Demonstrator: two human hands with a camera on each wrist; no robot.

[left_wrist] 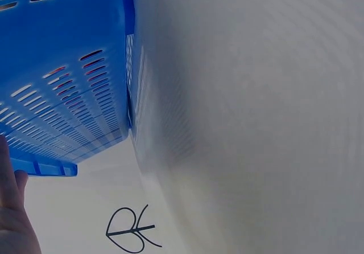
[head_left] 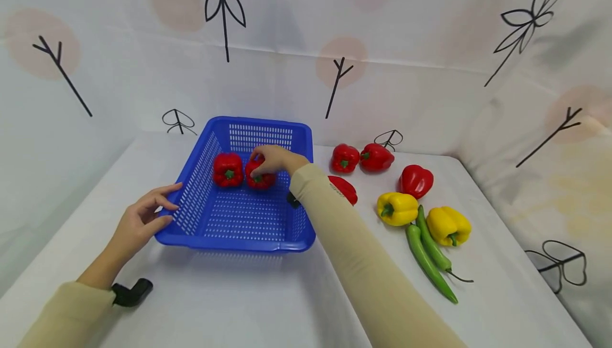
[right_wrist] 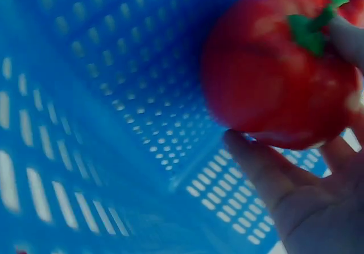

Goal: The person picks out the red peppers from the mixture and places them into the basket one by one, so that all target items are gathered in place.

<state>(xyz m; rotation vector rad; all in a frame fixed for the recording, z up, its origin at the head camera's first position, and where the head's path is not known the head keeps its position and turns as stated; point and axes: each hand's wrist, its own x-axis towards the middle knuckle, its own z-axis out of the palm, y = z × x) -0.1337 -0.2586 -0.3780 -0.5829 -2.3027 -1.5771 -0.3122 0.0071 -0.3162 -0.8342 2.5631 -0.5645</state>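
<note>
A blue plastic basket with slotted walls stands on the white-covered table. My right hand reaches inside and grips a red bell pepper from above. In the right wrist view, fingers and thumb lie round that pepper, close over the basket floor, with its green stem near the thumb. Left of it in the basket sits another red bell pepper. My left hand holds the basket's left rim near the front corner. The left wrist view shows part of that hand at the basket's edge.
Right of the basket lie red bell peppers, one partly hidden behind my right sleeve. Further right are two yellow bell peppers and two long green chili peppers. A patterned white cloth hangs behind the table.
</note>
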